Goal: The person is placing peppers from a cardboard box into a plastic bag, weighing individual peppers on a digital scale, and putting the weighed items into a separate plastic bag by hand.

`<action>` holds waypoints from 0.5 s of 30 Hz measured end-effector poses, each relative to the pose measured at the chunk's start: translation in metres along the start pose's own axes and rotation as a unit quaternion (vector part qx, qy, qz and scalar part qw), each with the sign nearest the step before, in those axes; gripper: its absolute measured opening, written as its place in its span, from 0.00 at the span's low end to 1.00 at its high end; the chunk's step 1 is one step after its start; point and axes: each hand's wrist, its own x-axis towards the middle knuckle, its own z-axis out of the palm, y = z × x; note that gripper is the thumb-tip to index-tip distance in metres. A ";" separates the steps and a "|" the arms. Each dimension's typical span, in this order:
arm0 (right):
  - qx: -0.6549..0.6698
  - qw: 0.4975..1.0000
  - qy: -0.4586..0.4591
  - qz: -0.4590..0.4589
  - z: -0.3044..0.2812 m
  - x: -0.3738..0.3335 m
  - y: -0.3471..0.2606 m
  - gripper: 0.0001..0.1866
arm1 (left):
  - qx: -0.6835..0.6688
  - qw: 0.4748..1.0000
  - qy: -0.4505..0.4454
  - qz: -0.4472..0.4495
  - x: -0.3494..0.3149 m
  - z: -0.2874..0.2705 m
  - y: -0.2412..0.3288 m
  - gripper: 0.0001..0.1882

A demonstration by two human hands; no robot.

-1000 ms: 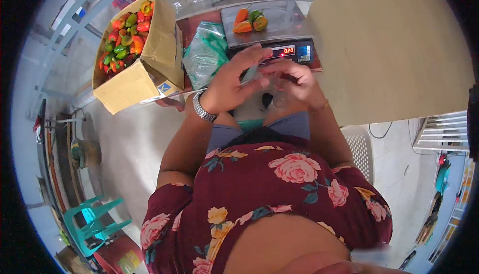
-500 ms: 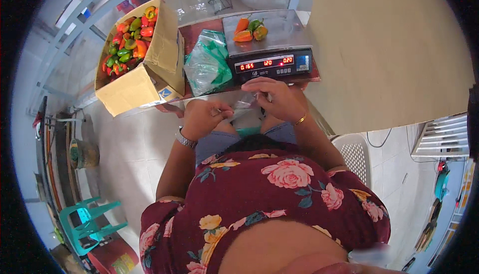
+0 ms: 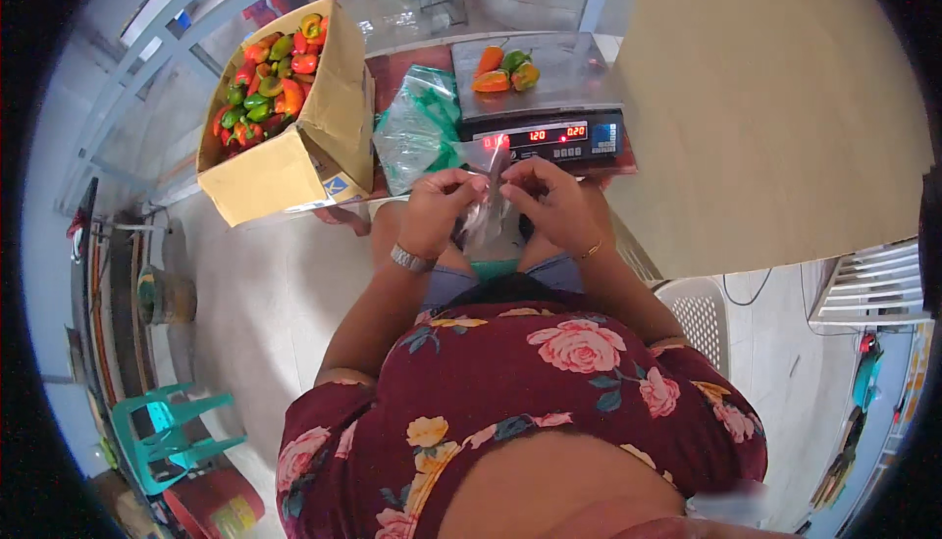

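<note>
A thin clear plastic bag [image 3: 488, 207] hangs between both hands, just in front of the scale's near edge. The left hand [image 3: 439, 210] pinches one side of its mouth with closed fingertips; the right hand [image 3: 556, 207] pinches the other (the film is hard to see). Three peppers [image 3: 505, 68] sit on the scale [image 3: 549, 98], a pile of green bags [image 3: 420, 127] beside it, a cardboard box [image 3: 294, 147] of peppers further left. The film could slip or tear if pulled unevenly.
</note>
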 end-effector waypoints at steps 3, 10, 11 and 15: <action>0.044 0.997 -0.041 0.040 0.007 0.000 0.007 0.10 | -0.025 0.999 0.029 -0.006 -0.001 0.009 0.003 0.06; 0.154 0.984 -0.053 0.072 0.014 0.000 -0.003 0.12 | -0.057 0.996 0.057 0.035 -0.007 0.013 -0.002 0.05; 0.163 0.981 -0.057 0.085 0.014 0.000 -0.006 0.12 | -0.046 0.997 0.025 0.062 -0.006 0.011 -0.007 0.05; 0.125 0.989 -0.073 0.042 0.017 0.004 0.020 0.11 | 0.183 0.975 0.067 0.104 -0.010 0.017 -0.005 0.06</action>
